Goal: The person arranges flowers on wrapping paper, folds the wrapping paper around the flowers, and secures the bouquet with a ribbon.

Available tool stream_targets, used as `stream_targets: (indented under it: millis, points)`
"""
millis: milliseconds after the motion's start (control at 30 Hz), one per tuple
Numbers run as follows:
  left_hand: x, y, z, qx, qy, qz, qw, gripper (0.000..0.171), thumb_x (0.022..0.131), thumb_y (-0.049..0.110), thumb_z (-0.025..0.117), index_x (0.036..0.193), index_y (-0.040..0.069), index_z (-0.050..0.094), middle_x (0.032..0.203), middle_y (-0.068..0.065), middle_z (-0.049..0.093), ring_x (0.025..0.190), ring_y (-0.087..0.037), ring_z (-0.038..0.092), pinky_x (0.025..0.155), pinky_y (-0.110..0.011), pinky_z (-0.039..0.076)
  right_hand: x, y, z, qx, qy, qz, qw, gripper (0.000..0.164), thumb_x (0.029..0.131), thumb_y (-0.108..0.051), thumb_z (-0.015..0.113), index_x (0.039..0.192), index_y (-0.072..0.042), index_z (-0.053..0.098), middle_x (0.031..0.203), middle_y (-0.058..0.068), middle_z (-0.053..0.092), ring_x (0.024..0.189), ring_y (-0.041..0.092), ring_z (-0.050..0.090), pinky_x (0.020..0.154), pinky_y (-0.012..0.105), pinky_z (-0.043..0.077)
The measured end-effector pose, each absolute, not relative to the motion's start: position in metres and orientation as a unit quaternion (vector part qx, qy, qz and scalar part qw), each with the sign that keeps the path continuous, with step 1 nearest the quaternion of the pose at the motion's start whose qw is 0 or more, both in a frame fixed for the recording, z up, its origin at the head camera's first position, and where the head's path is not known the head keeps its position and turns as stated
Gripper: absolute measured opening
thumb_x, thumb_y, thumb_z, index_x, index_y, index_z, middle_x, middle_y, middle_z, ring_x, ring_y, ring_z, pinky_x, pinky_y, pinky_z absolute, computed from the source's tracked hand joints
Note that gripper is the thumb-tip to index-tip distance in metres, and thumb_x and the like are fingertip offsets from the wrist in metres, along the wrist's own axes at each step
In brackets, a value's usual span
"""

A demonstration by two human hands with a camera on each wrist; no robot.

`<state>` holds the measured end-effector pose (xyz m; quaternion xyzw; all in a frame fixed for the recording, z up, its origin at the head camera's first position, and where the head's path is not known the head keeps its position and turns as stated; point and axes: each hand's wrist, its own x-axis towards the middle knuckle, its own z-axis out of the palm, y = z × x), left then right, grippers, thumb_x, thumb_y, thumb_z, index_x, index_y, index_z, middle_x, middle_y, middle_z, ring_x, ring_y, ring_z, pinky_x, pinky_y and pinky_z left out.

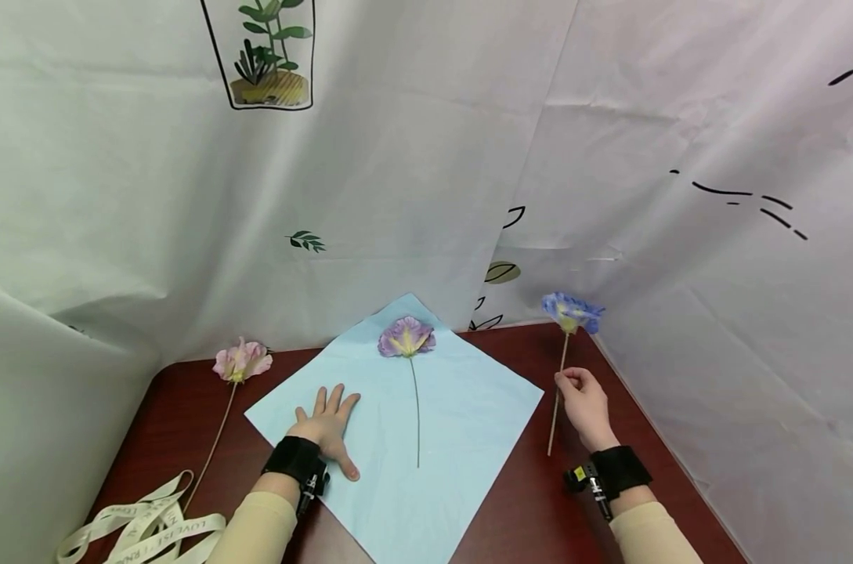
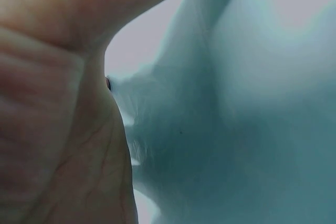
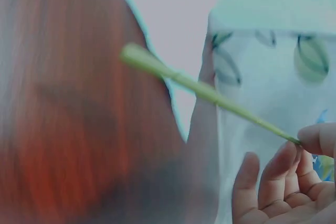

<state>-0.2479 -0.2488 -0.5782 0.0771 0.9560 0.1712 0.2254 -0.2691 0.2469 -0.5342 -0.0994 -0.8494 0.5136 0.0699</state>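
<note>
1. Our right hand [image 1: 587,403] pinches the blue flower [image 1: 572,312] by its stem [image 1: 563,352], at three o'clock of the blue paper [image 1: 482,407]; a slack pinch could drop it.
2. Our left hand [image 1: 325,431] lies spread at nine o'clock; dragging could wrinkle the paper.

Dark-red wood-grain surface [image 1: 179,423], lower half of frame. On it, ctr: light-blue square paper sheet [image 1: 468,407], w/ purple long-stemmed flower [image 1: 406,338] on top. Pink long-stemmed flower [image 1: 240,362] L of sheet, cream printed ribbon [image 1: 144,526] at stem's end, btm L. Blue long-stemmed flower [image 1: 570,312] R of sheet. White printed curtain [image 1: 412,180] behind.
</note>
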Motion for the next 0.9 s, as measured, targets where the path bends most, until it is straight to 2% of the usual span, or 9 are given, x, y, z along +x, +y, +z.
stream_targets:
  millis: [300, 500, 700, 900]
  points:
    - [-0.247, -0.249, -0.577, 0.073, 0.956, 0.174, 0.225, 0.155, 0.054, 0.057, 0.111, 0.175, 0.009, 0.028, 0.183, -0.028, 0.005, 0.167, -0.058, -0.005, 0.118, -0.092, 0.005, -0.265, 0.166, -0.523, -0.024, -0.809, 0.587, 0.014, 0.026, 0.116, -0.02, 0.064, 0.13, 0.002, 0.063, 0.106, 0.015, 0.069, 0.089, 0.02, 0.07, 0.085, 0.03, 0.06]
    - [-0.247, -0.249, -0.577, 0.074, 0.955, 0.178, 0.227, 0.156, 0.054, 0.058, 0.111, 0.176, 0.01, 0.027, 0.184, -0.027, 0.004, 0.167, -0.057, -0.006, 0.118, -0.091, 0.004, -0.261, 0.113, -0.529, 0.037, -0.793, 0.608, -0.02, 0.015, 0.113, -0.011, 0.068, 0.123, 0.0, 0.069, 0.108, 0.02, 0.071, 0.088, 0.022, 0.075, 0.081, 0.029, 0.062]
    - [-0.247, -0.25, -0.578, 0.072, 0.956, 0.172, 0.225, 0.156, 0.053, 0.056, 0.111, 0.176, 0.011, 0.027, 0.184, -0.026, 0.004, 0.167, -0.056, -0.006, 0.118, -0.091, 0.004, -0.263, 0.068, -0.533, 0.09, -0.799, 0.593, -0.046, 0.012, 0.11, -0.012, 0.071, 0.117, -0.002, 0.072, 0.096, 0.009, 0.071, 0.079, 0.018, 0.076, 0.078, 0.037, 0.065]
    - [-0.247, -0.249, -0.579, 0.072, 0.956, 0.176, 0.224, 0.155, 0.054, 0.055, 0.111, 0.176, 0.011, 0.027, 0.184, -0.026, 0.005, 0.167, -0.056, -0.006, 0.118, -0.091, 0.003, -0.27, 0.037, -0.535, 0.108, -0.804, 0.58, -0.068, 0.018, 0.11, -0.016, 0.072, 0.119, -0.001, 0.071, 0.094, 0.006, 0.07, 0.077, 0.017, 0.076, 0.075, 0.031, 0.065]
